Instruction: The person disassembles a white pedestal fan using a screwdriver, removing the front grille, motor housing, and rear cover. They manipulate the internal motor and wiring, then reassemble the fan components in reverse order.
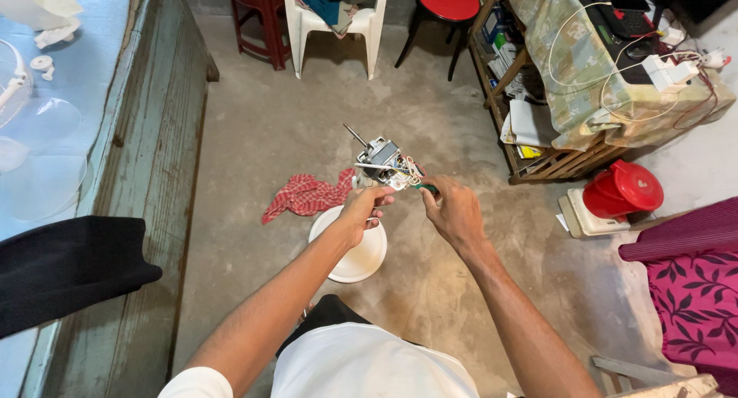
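While both arms reach out over the concrete floor (430, 290), the left hand (364, 209) is closed around the lower part of a small fan motor (384, 164), holding it up in the air. The motor is a grey metal block with a thin shaft sticking up and to the left, and a tangle of thin wires hanging on its right side. The right hand (453, 209) is curled tight round a tool with a green handle (425, 188), its tip set against the wired side of the motor; what kind of tool it is cannot be told. Directly beneath the hands a white round cover (355, 256) lies on the floor, and a red checked cloth (304, 196) lies crumpled just beside its far left edge. Along the left runs a worn wooden bench (150, 136) with a blue top that carries white fan parts and a black cloth (65, 267) over its near edge. At the far end of the floor stand a white plastic chair (336, 25), a dark red stool (257, 17) and a red-topped stool (446, 6). To the right, a red lidded container (624, 189) sits on the floor near a cluttered wooden shelf (530, 148).
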